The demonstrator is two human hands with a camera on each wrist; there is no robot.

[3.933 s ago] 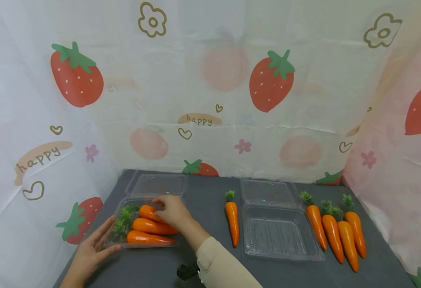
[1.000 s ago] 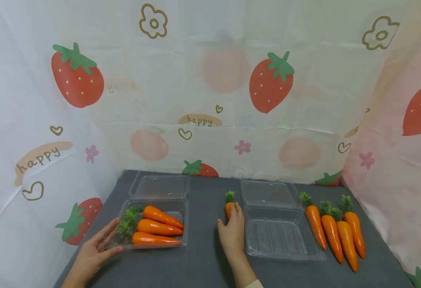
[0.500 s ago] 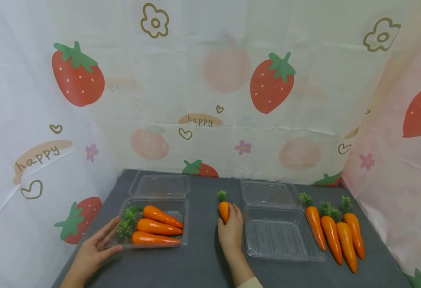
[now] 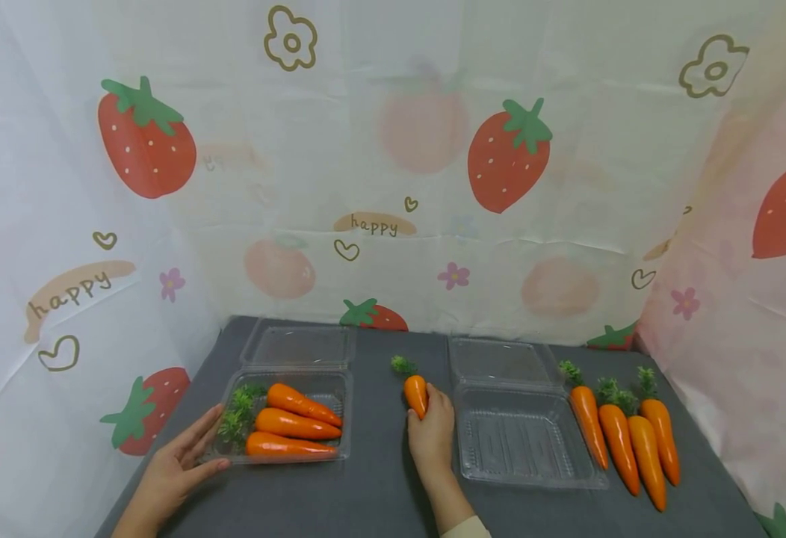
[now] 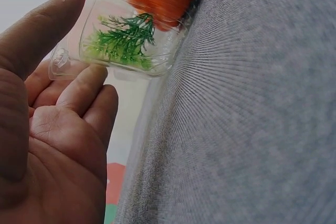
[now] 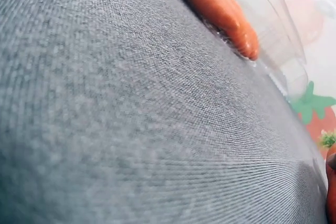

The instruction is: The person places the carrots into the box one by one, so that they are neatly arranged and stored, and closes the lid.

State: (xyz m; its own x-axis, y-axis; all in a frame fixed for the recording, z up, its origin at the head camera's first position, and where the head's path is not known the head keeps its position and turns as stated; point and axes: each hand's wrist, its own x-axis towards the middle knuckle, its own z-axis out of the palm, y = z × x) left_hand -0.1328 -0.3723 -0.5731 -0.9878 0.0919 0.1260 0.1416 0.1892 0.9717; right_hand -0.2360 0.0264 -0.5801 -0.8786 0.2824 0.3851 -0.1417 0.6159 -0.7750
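My right hand grips an orange toy carrot with a green leafy top, between the two boxes; its lower end is hidden in the hand. To the left, a clear plastic box with its lid folded back holds three carrots side by side, leaves to the left. My left hand rests at that box's left end, fingers along the side and thumb near the front corner. Close up in the left wrist view, the fingertips meet the box's edge beside the green leaves.
A second clear box with its lid folded back stands right of the right hand. Beyond it, several carrots lie in a row, leaves away from me. A strawberry-print curtain encloses the grey cloth-covered table.
The right hand has left the left box and taken hold of the middle carrot. That carrot has shifted left, its leafy top tilting left. The left hand stays at the box.
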